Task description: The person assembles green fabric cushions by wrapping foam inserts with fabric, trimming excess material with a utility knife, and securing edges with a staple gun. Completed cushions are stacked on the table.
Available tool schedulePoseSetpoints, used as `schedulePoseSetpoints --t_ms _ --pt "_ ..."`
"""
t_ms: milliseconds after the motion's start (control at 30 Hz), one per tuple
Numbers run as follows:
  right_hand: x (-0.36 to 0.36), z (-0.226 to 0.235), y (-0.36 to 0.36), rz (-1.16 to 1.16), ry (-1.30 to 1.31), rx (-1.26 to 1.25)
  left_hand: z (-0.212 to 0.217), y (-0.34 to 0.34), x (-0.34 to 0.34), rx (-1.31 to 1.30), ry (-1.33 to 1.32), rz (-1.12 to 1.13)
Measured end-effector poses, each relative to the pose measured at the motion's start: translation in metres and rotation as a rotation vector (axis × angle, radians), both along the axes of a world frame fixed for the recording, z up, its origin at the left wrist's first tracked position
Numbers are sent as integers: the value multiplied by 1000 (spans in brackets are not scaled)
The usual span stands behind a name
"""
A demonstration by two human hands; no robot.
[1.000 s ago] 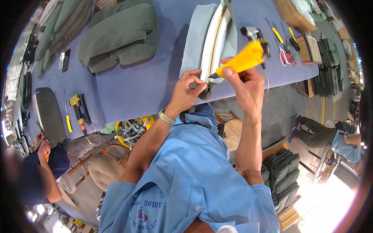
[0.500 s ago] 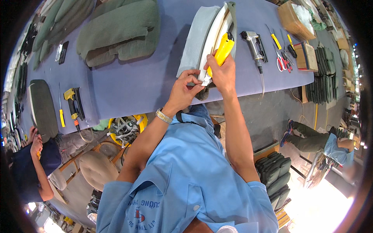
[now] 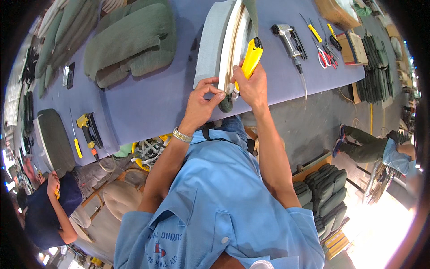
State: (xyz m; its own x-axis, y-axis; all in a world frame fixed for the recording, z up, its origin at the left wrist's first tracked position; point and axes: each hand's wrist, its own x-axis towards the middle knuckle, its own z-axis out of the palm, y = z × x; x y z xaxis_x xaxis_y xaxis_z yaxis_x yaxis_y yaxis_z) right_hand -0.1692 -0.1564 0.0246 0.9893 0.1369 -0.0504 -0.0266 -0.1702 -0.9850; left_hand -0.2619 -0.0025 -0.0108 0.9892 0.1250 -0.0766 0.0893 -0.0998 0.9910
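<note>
From nine round to two o'clock, a wide blue-covered table (image 3: 143, 107), far side cut off by the upper edge of the view. On it between ten and eleven o'clock, a stack of dark green padded pieces (image 3: 130, 47). At twelve o'clock, near the table's front edge, a curved piece (image 3: 227, 49) with a white band, a grey-blue fabric flap and dark green cloth, upper end out of view. Between one and two o'clock, an open cardboard box (image 3: 331, 14) with white stuff (image 3: 347, 5) inside, likewise cut off, contents hard to make out. Between eight and nine o'clock, below the table, a yellow container (image 3: 138, 162) full of tangled pale grey strips (image 3: 150, 151), partly hidden by the table edge and the left forearm. At two o'clock, a smaller carton (image 3: 351, 48), inside hidden from this angle. Just past one o'clock, the right hand (image 3: 251, 87) wrapped around a yellow cutter (image 3: 252, 56), lower end mostly behind the fingers, tip too small to tell. Toward half past eleven, the left hand (image 3: 201, 102), thumb and fingertips pinched narrow on the curved piece's lower end.
</note>
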Motion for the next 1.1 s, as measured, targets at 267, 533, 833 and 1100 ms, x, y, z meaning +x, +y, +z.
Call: schedulePoseSetpoints --t_ms 267,533,833,1100 --pt "-4 7 1 -8 -47 -101 2 1 1 28 -9 -21" --pt "-12 10 3 -33 -79 -227 0 -4 3 61 -70 -52" --pt "-16 -4 -2 -126 -125 -234 0 -14 4 85 -73 -108" --pt "-10 -20 -13 -203 -84 -156 -4 -24 9 36 -57 -129"
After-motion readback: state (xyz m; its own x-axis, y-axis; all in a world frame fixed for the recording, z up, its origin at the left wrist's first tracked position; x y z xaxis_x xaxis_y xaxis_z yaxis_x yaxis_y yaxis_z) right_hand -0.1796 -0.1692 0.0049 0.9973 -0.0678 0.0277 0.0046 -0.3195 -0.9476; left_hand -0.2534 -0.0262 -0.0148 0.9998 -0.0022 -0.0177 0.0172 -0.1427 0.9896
